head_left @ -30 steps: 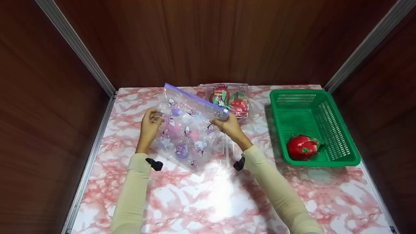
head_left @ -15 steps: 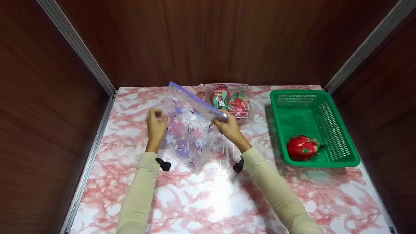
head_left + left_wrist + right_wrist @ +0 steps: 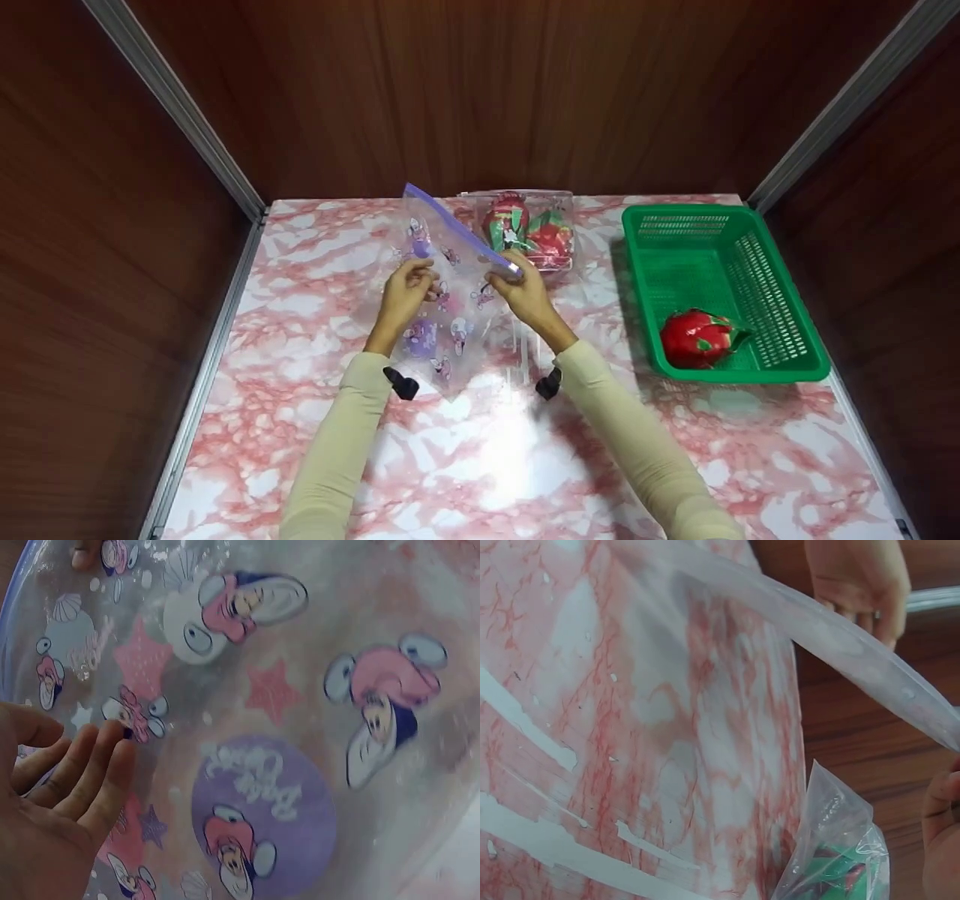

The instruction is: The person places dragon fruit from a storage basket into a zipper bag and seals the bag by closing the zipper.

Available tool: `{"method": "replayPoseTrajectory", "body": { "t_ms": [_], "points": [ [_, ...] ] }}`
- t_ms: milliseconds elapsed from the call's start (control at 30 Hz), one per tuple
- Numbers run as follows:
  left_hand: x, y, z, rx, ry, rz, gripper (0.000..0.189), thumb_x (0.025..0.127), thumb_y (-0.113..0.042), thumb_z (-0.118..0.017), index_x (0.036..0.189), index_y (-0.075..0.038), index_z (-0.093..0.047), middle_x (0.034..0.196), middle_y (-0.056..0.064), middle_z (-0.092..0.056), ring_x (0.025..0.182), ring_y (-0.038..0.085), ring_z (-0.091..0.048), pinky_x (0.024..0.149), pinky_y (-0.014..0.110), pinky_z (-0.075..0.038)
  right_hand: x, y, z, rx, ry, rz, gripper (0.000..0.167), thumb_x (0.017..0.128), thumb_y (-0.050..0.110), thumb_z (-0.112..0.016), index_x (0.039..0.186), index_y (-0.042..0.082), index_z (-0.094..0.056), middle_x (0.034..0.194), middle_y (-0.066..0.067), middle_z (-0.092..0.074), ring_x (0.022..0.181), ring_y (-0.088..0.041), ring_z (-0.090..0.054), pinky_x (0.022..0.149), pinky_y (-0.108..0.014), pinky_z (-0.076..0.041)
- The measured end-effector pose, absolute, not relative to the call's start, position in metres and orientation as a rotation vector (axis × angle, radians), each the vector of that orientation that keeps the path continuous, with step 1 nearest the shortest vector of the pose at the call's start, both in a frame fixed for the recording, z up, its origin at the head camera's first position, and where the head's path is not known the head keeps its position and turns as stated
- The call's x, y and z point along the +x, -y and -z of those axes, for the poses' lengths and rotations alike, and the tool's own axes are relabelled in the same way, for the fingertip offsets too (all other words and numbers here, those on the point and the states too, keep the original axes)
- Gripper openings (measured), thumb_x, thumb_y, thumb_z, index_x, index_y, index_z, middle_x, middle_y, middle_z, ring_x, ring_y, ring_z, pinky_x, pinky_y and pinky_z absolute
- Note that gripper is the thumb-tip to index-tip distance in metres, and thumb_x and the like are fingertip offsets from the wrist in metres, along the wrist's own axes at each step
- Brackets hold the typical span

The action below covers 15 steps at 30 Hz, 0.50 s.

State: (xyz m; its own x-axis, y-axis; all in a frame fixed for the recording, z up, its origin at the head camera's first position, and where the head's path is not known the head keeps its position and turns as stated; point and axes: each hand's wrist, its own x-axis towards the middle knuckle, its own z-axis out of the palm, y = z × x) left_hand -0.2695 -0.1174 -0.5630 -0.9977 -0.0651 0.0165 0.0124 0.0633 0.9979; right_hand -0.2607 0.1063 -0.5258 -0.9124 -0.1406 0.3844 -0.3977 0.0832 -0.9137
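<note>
A clear zip bag (image 3: 459,330), printed with cartoon oysters and stars, hangs tilted between the hands, its purple zip strip (image 3: 450,221) uppermost. My right hand (image 3: 526,292) pinches it at the corner by the white slider; in the right wrist view that hand (image 3: 941,840) shows only at the edge. My left hand (image 3: 406,296) is at the bag's printed face, fingers loosely bent. In the left wrist view the same hand (image 3: 67,802) has no plastic between its fingers; whether the fingertips touch the bag I cannot tell.
Behind stands a clear bag (image 3: 551,244) holding red and green dragon fruit. A green basket (image 3: 817,367) at the right contains one dragon fruit (image 3: 696,341). Clear plastic with white stripes (image 3: 525,720) lies on the marbled table (image 3: 420,480). Wooden panels (image 3: 525,97) enclose it.
My left hand has left the bag's left edge and moved right, across its front. The bag has narrowed and turned more edge-on. My right hand keeps its hold, almost in place.
</note>
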Motion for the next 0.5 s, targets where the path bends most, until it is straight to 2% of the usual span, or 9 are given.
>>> {"method": "replayPoseTrajectory", "body": {
  "t_ms": [100,233,367,500],
  "points": [
    [-0.271,0.111,0.557,0.013,2.216,2.233,0.031,0.109,-0.001,-0.052,0.136,0.011,-0.059,0.12,0.03,-0.069,0.097,0.038,-0.077,0.083,0.044,-0.068,-0.258,-0.105,0.527,0.59,2.147,-1.869,0.026,0.086,-0.022,-0.07,0.111,-0.016,-0.071,0.108,-0.033,-0.066,0.103,-0.01,-0.058,0.093,-0.013,-0.05],
    [-0.275,0.103,0.546,-0.015,2.205,2.34,0.033,0.113,-0.008,-0.049,0.139,0.01,-0.055,0.129,0.031,-0.065,0.112,0.048,-0.074,0.09,0.053,-0.066,-0.254,-0.103,0.527,0.625,2.161,-1.838,0.025,0.087,-0.022,-0.068,0.111,-0.016,-0.07,0.106,-0.031,-0.064,0.102,-0.009,-0.057,0.091,-0.014,-0.052],
    [-0.278,0.095,0.536,0.012,2.19,2.403,0.036,0.114,-0.018,-0.048,0.137,0.009,-0.053,0.127,0.025,-0.063,0.116,0.049,-0.072,0.095,0.059,-0.063,-0.25,-0.099,0.529,0.672,2.186,-1.781,0.026,0.088,-0.021,-0.068,0.113,-0.013,-0.07,0.102,-0.026,-0.063,0.091,-0.013,-0.058,0.077,-0.014,-0.05],
    [-0.281,0.089,0.527,0.105,2.155,2.423,0.041,0.113,-0.031,-0.051,0.129,0.007,-0.053,0.117,0.016,-0.063,0.108,0.043,-0.076,0.094,0.064,-0.062,-0.251,-0.094,0.541,0.725,2.2,-1.691,0.033,0.087,-0.022,-0.068,0.119,-0.01,-0.07,0.099,-0.026,-0.061,0.08,-0.016,-0.054,0.063,-0.015,-0.041]
  ]
}}
